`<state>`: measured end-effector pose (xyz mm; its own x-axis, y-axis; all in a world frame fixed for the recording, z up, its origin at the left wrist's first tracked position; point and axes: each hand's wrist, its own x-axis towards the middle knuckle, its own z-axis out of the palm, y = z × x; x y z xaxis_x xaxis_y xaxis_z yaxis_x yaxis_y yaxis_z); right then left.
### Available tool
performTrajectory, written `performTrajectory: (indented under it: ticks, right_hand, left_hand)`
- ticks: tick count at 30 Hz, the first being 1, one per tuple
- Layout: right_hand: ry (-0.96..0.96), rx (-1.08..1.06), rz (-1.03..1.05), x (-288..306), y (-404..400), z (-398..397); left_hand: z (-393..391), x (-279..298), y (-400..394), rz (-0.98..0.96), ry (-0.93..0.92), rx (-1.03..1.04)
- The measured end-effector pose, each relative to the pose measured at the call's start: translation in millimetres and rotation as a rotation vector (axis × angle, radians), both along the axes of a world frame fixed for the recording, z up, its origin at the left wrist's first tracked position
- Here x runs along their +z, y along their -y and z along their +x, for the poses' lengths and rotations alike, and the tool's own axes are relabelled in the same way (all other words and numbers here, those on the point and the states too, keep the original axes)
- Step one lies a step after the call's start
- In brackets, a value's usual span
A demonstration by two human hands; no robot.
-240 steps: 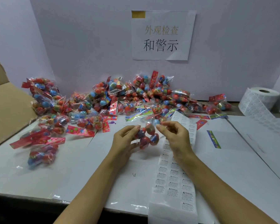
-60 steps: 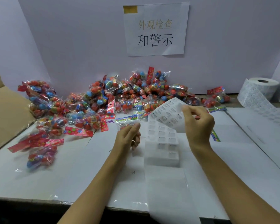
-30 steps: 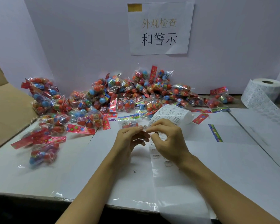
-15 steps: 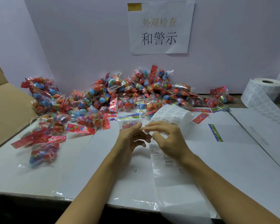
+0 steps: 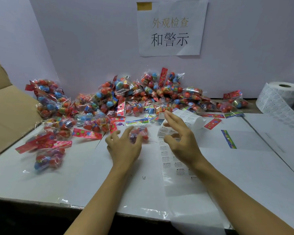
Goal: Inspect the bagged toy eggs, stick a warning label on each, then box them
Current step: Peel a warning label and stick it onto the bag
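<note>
The left hand (image 5: 124, 148) spreads loosely over a crinkly, slippery bag of toy eggs (image 5: 139, 134), best pinched by its header, while the right hand (image 5: 182, 139) hovers open.

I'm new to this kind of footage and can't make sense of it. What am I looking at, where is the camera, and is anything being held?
No machine here: a person's two bare hands, filmed by a camera worn on their head, looking down at a white table. The left hand reaches with spread fingers over a bag of toy eggs; whether it grips the bag is unclear. The right hand hovers open above a strip of warning labels. Behind lie a pile of bagged eggs, a label roll and a cardboard box.
</note>
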<state>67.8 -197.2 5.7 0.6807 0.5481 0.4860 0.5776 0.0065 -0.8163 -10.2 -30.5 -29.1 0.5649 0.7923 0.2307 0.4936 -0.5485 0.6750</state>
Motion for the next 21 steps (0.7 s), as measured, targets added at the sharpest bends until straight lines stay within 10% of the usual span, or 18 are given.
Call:
performTrajectory:
  ticks: [3,16,21]
  right_hand:
    - [-0.022,-0.003,-0.002,-3,-2,1]
    - [-0.229,-0.105,0.144,-4,-4,5]
    - [-0.355,-0.049,0.242,0,-4,5]
  left_hand:
    - [0,-3,-4,0.030,-0.165,-0.044]
    - [1,8,2,-0.687,0.747,-0.351]
    - [-2,10,-3,-0.684,0.771,-0.389]
